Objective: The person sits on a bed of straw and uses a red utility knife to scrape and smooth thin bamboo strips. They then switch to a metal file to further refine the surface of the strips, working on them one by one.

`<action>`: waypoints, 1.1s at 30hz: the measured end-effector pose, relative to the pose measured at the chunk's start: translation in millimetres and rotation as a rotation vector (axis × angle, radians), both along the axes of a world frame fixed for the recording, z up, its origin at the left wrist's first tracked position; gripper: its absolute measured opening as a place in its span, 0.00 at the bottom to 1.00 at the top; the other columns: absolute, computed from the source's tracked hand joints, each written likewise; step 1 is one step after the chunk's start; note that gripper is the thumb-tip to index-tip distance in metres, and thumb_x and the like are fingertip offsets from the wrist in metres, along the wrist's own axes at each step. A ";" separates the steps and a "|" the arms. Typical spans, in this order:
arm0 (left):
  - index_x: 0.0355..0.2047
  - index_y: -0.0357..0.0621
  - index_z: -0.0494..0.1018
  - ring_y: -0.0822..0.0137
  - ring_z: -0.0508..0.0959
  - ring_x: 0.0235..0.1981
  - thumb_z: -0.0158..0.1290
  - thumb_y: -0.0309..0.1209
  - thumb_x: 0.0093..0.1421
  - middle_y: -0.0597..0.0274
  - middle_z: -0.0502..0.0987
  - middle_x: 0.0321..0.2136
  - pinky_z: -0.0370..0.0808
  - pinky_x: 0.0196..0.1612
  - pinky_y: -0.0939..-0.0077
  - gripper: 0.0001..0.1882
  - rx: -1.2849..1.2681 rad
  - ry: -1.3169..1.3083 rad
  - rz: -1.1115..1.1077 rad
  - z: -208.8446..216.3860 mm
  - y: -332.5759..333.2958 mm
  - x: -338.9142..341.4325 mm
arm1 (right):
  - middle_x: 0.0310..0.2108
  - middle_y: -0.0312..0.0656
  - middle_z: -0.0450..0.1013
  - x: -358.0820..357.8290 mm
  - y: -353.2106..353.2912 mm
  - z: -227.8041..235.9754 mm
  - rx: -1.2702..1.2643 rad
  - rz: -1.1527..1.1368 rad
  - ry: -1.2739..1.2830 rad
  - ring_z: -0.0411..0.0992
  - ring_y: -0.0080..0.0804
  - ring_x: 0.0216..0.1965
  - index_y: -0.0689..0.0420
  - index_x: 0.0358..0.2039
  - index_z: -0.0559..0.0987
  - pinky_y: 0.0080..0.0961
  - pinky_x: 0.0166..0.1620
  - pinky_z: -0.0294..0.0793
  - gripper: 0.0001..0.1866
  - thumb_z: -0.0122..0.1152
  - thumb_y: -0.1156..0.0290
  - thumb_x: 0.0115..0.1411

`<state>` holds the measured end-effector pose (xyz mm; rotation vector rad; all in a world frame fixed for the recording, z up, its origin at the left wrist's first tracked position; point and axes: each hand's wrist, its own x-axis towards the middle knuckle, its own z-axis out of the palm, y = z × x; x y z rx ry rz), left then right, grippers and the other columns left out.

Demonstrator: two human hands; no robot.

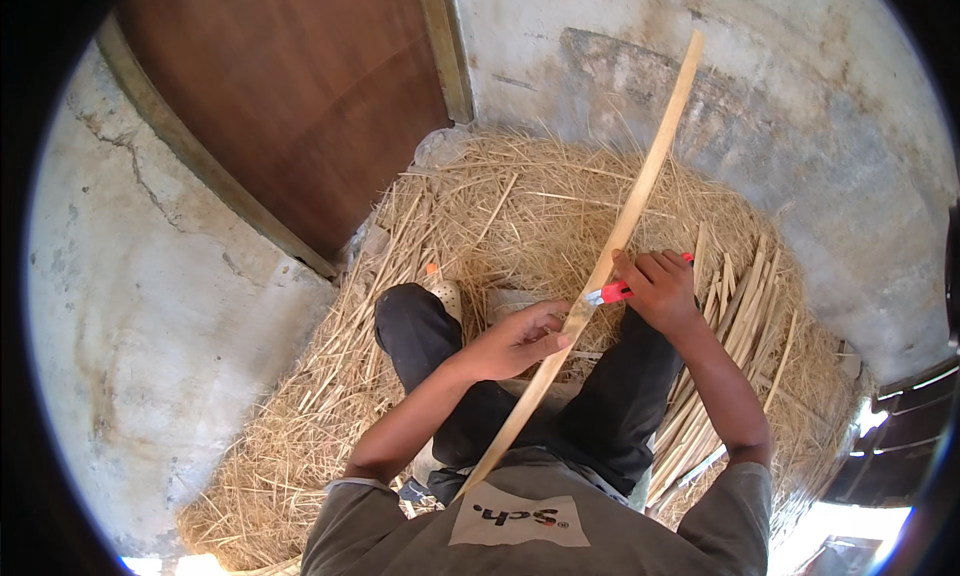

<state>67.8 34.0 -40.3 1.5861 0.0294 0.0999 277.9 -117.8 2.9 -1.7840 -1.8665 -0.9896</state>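
Observation:
A long, pale strip of split wood, perhaps bamboo (640, 191), slants from my lap up toward the far wall. My left hand (517, 341) grips it near its middle, thumb on top and fingers curled behind. In my right hand (658, 288) is a red utility knife (615, 292), fist closed round its handle. The knife's metal blade meets the strip's right edge just beyond my left thumb. Part of the handle is hidden under my right fingers.
Shavings (560, 181) cover the floor around my legs. A bundle of cut strips (735, 326) lies by my right leg. A brown door (300, 86) stands at the far left, between stained plaster walls (840, 166). A light perforated shoe (447, 298) is on my left foot.

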 end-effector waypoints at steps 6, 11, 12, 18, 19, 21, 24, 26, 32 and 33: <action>0.51 0.35 0.69 0.79 0.73 0.20 0.47 0.30 0.67 0.65 0.76 0.27 0.72 0.25 0.84 0.15 -0.230 0.126 0.166 -10.3 -21.5 23.6 | 0.20 0.35 0.67 1.8 -11.4 -11.7 0.052 -0.116 0.244 0.69 0.31 0.21 0.56 0.39 0.78 0.29 0.24 0.65 0.18 0.68 0.67 0.47; 0.49 0.36 0.71 0.80 0.72 0.19 0.48 0.29 0.67 0.65 0.76 0.26 0.71 0.22 0.86 0.13 -0.007 -0.083 0.366 17.6 -11.9 11.6 | 0.21 0.46 0.71 10.9 -67.3 -36.1 0.428 -0.554 0.825 0.71 0.39 0.21 0.62 0.37 0.77 0.31 0.26 0.68 0.15 0.68 0.68 0.53; 0.50 0.36 0.71 0.81 0.72 0.19 0.49 0.29 0.67 0.66 0.75 0.26 0.71 0.21 0.86 0.14 0.016 -0.147 0.397 28.3 -3.7 9.4 | 0.21 0.48 0.72 17.3 -92.7 -55.2 0.365 -0.717 0.892 0.70 0.41 0.21 0.62 0.36 0.76 0.31 0.26 0.68 0.14 0.67 0.67 0.54; 0.52 0.35 0.67 0.79 0.70 0.16 0.48 0.30 0.67 0.62 0.75 0.24 0.70 0.19 0.86 0.16 0.034 -0.476 0.681 143.8 40.2 3.8 | 0.28 0.61 0.76 -15.1 -291.8 -333.0 -0.169 -1.355 1.131 0.77 0.55 0.36 0.64 0.28 0.80 0.48 0.39 0.75 0.24 0.63 0.50 0.50; 0.51 0.34 0.68 0.78 0.69 0.16 0.49 0.32 0.67 0.62 0.74 0.24 0.69 0.19 0.86 0.17 0.099 -0.513 0.700 158.7 42.6 7.4 | 0.33 0.63 0.76 -31.8 -301.3 -347.3 -0.546 -1.360 1.262 0.76 0.58 0.40 0.65 0.32 0.81 0.50 0.46 0.74 0.35 0.45 0.40 0.61; 0.49 0.34 0.68 0.78 0.69 0.17 0.49 0.32 0.67 0.63 0.74 0.24 0.68 0.20 0.86 0.16 0.131 -0.536 0.736 170.8 43.1 27.1 | 0.33 0.65 0.75 -76.2 -311.8 -366.0 -0.608 -1.354 1.344 0.75 0.60 0.40 0.67 0.36 0.81 0.49 0.46 0.74 0.42 0.39 0.35 0.61; 0.48 0.36 0.70 0.78 0.70 0.18 0.49 0.32 0.67 0.65 0.74 0.25 0.68 0.20 0.86 0.14 0.178 -0.512 0.727 174.3 53.4 65.6 | 0.30 0.63 0.76 -117.2 -328.8 -400.8 -0.564 -1.341 1.373 0.75 0.61 0.39 0.69 0.29 0.80 0.47 0.42 0.75 0.42 0.40 0.35 0.62; 0.47 0.36 0.70 0.78 0.70 0.19 0.49 0.32 0.67 0.65 0.74 0.24 0.68 0.21 0.86 0.13 0.211 -0.518 0.741 169.2 65.6 94.8 | 0.28 0.60 0.76 -130.3 -337.9 -415.5 -0.488 -1.209 1.390 0.75 0.61 0.36 0.66 0.31 0.80 0.49 0.41 0.74 0.37 0.47 0.37 0.60; 0.47 0.34 0.69 0.80 0.69 0.16 0.49 0.30 0.66 0.66 0.73 0.22 0.66 0.18 0.85 0.14 0.210 -0.519 0.731 115.6 92.8 170.7 | 0.27 0.55 0.77 -150.3 -373.9 -401.7 -0.038 -1.606 1.288 0.76 0.54 0.34 0.66 0.32 0.78 0.44 0.38 0.75 0.21 0.66 0.60 0.45; 0.47 0.34 0.69 0.80 0.69 0.16 0.48 0.31 0.66 0.66 0.73 0.22 0.66 0.18 0.85 0.13 0.200 -0.519 0.741 105.8 92.5 178.7 | 0.28 0.53 0.76 -159.3 -392.5 -410.6 0.171 -1.582 1.205 0.76 0.52 0.34 0.66 0.30 0.78 0.44 0.39 0.75 0.18 0.66 0.63 0.44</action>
